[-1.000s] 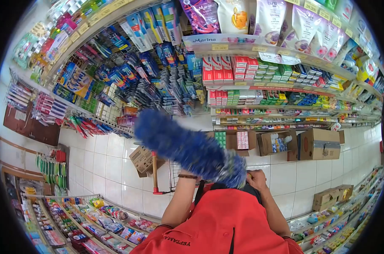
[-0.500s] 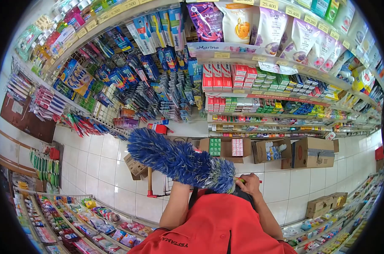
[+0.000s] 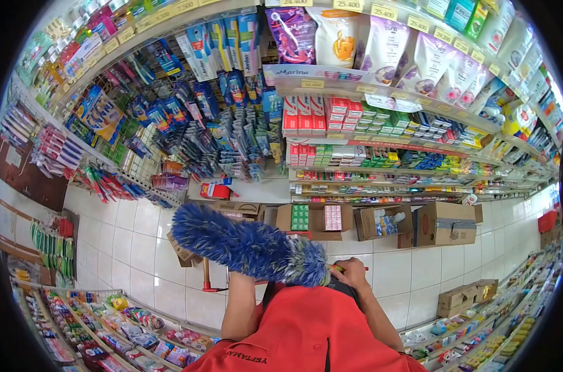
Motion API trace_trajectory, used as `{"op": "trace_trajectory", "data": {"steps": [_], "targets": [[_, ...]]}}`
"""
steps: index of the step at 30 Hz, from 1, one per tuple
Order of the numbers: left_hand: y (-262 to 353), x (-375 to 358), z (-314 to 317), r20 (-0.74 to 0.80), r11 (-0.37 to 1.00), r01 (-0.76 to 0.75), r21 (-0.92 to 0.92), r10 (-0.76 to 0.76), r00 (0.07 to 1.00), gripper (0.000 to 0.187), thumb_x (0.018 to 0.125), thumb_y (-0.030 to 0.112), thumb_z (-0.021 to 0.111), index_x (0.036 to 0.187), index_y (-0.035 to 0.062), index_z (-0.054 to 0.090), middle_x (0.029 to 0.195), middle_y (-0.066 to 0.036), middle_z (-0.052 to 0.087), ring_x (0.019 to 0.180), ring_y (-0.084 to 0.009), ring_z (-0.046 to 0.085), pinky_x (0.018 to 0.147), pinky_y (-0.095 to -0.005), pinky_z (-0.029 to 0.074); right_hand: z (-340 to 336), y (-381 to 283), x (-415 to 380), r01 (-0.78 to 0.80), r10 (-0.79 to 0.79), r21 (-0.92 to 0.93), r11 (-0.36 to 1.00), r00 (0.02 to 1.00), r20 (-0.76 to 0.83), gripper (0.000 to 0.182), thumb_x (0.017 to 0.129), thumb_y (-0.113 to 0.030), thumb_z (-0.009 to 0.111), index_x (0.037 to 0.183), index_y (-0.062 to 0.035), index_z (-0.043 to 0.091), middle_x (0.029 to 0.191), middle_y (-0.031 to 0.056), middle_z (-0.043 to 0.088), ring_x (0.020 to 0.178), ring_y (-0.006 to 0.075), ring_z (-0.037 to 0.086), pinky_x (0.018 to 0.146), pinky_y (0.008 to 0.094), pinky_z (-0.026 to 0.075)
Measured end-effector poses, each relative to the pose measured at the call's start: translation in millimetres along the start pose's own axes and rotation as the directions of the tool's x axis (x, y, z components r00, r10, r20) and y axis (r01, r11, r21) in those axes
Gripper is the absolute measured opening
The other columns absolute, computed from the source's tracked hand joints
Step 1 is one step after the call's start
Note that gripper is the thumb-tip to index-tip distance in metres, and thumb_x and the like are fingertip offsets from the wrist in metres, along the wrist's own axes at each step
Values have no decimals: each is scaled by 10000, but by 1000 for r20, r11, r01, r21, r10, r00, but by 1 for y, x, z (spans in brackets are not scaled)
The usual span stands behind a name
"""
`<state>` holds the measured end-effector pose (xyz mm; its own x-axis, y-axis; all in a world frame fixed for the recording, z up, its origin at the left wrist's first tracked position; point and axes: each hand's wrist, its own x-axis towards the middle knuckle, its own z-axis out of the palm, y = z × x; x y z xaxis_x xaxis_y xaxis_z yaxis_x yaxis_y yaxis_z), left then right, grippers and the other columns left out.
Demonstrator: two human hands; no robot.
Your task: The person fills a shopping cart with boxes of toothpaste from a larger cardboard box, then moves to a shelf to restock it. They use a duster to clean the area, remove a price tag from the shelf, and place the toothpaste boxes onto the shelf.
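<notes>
A fluffy blue duster (image 3: 247, 245) stretches from the left down to the right in front of my red shirt (image 3: 306, 322). My right hand (image 3: 351, 273) is wrapped round its handle at the right end, near my waist. The left forearm (image 3: 240, 307) rises toward the underside of the duster, and the duster's fibres hide my left hand, so its fingers do not show. Beyond the duster, cardboard boxes with green and pink packs (image 3: 300, 217) stand on the floor below the shelf.
Shelves with pouches (image 3: 384, 49) and toothpaste boxes (image 3: 304, 115) run across the front. Hanging toothbrush packs (image 3: 232, 136) fill the left rack. More cardboard boxes (image 3: 446, 224) stand on the tiled floor (image 3: 393, 273). Stocked shelves (image 3: 120, 328) lie behind on both sides.
The whole view has shifted, so the shelves, boxes, duster and arms all appear a little farther left. My right hand keeps its grip on the duster.
</notes>
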<state>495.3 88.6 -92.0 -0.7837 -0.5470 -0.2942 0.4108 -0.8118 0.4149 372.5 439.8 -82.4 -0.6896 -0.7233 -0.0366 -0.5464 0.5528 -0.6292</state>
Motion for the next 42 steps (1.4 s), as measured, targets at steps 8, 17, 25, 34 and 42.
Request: {"op": "trace_trajectory", "data": {"steps": [8,17,25,34,42], "targets": [[4,-11,21,-207,999,36,-9,-37,978,561,993,579,454,1148,76,648,1144,-123,664,1039,-328,624,960,-518,507,-5,-3,-3,-32,30,37,999,998,51,432,872,-535,661,773,-122,735,633,141,652,653,386,645,647,485,508],[34,14,25,-39,955,298,-7,-298,954,330,1032,367,505,1106,82,654,973,-108,678,908,-220,665,748,-353,580,-16,24,-28,-271,276,85,959,959,-60,407,914,-477,621,765,-114,728,608,154,616,616,392,617,594,483,478],[-49,-26,110,75,724,553,413,-632,771,700,938,618,539,1411,103,503,870,-85,598,660,-189,535,514,-314,438,-32,34,-40,-374,469,340,863,844,-262,473,944,-485,610,792,-47,704,611,179,596,568,371,575,575,448,452],[-114,-25,214,389,-42,-448,893,-430,815,441,732,53,780,1139,-17,626,966,-55,696,880,-160,649,795,-321,519,-20,118,-134,-354,481,387,851,821,-307,414,939,-434,604,841,-44,704,739,205,657,688,415,635,642,463,490],[-144,-48,257,105,763,187,619,-317,943,244,983,235,630,1188,116,574,808,4,568,583,-111,493,494,-238,435,-55,171,-156,-480,566,369,796,807,-170,589,936,-651,534,927,-118,784,730,190,680,733,396,668,675,489,513]]}}
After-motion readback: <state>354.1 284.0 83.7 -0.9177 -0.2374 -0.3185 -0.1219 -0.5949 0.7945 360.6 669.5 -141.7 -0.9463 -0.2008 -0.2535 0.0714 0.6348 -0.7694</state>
